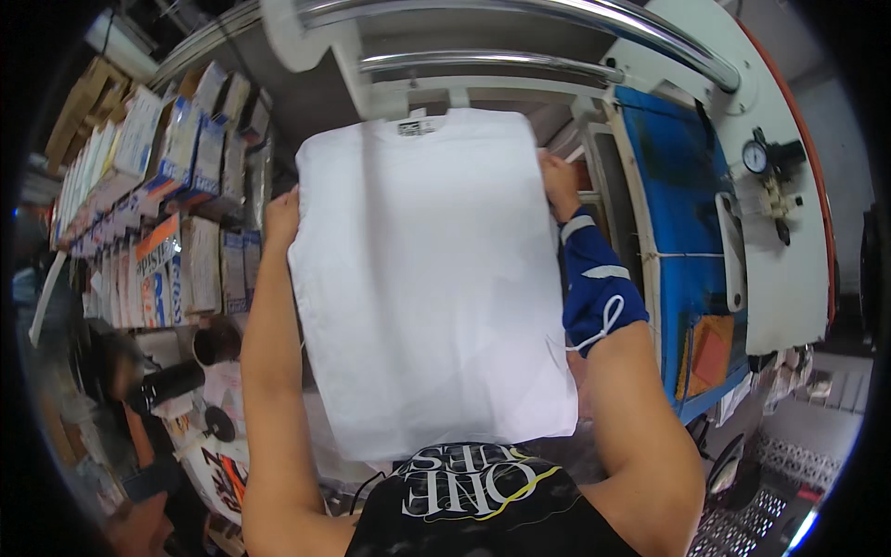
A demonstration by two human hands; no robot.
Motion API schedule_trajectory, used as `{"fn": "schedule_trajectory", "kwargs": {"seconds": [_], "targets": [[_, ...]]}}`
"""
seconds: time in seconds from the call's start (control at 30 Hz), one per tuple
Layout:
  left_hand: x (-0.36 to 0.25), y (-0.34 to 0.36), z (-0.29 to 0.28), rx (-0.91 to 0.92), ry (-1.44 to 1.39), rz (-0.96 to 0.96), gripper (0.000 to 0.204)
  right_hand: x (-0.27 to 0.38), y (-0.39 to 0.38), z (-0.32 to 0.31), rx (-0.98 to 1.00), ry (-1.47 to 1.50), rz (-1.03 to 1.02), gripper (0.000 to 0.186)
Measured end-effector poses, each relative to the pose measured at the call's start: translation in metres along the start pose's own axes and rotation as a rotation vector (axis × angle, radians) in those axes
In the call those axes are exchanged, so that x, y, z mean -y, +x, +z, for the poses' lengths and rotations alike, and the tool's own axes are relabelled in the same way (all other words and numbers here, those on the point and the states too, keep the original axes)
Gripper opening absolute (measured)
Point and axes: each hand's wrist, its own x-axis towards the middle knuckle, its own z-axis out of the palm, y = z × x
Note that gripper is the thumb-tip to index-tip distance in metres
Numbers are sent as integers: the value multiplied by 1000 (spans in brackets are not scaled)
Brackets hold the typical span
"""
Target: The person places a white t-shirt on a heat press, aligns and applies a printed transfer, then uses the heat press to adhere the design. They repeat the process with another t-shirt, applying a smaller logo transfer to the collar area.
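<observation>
A plain white T-shirt hangs spread in front of me, its neckline at the far end and its lower edge near my body. At its left edge my left hand is closed on the cloth, the fingers partly hidden behind it. My right hand grips the opposite edge, a little higher, with its fingertips also hidden. Around my right forearm sits a blue sleeve cover with pale bands and a white cord tied in a loop. A small dark label shows inside the collar.
Behind the shirt, chrome bars cross a machine frame. To the right are a blue panel and a pale machine side with a round gauge. Stacked cardboard boxes fill the left, with blurred clutter below them.
</observation>
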Motion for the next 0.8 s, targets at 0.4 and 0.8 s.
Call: {"fn": "schedule_trajectory", "kwargs": {"seconds": [0.4,0.8], "targets": [[-27,-3,-13,-267,-247,48,41,-14,30,-20,-19,440,-51,40],[-55,-25,-8,-159,-131,-153,54,3,-7,-28,332,615,342,41]]}}
